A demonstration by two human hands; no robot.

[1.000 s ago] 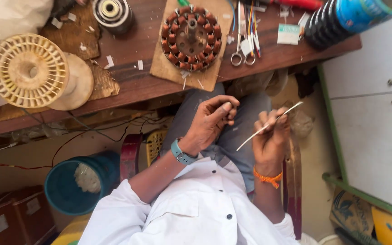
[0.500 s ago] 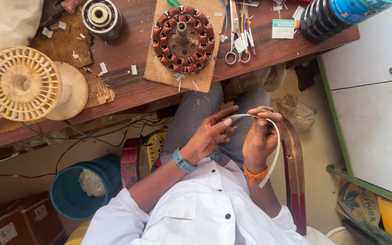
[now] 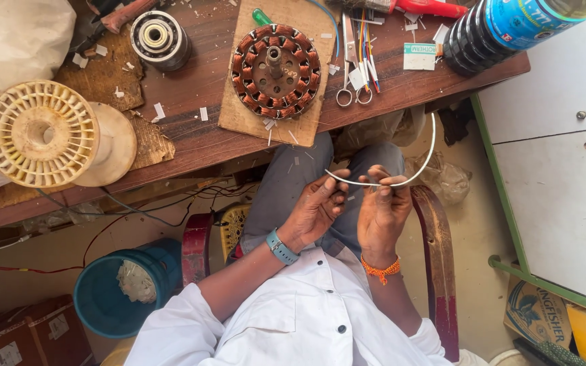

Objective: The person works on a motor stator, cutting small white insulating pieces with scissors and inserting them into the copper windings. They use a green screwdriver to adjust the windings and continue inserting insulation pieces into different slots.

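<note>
Sleeving, a thin white tube [image 3: 412, 177] bent in a long curve, is the work in hand: the person sits at the near side of the worktop [image 3: 198, 85] and holds it over the lap, below the worktop's near edge. The left hand [image 3: 317, 210], with a blue wrist strap, has its fingers curled and its thumb and forefinger pressed on the tube's left end. The right hand [image 3: 382, 210], with an orange wristband, pinches the tube further along, fingertips close together; from there the free length arcs up and to the right, toward the worktop edge. This looks like a step of straightening or measuring the sleeving before it goes onto a winding lead. The next move seems to call for a steady two-point grip, so that the springy tube does not flick away. Far from the hands, on a cardboard sheet, lies the wound stator [image 3: 276, 70] with its copper coils, scissors [image 3: 350, 74] just to its right, and a cream plastic spool [image 3: 42, 133] at far left.
</note>
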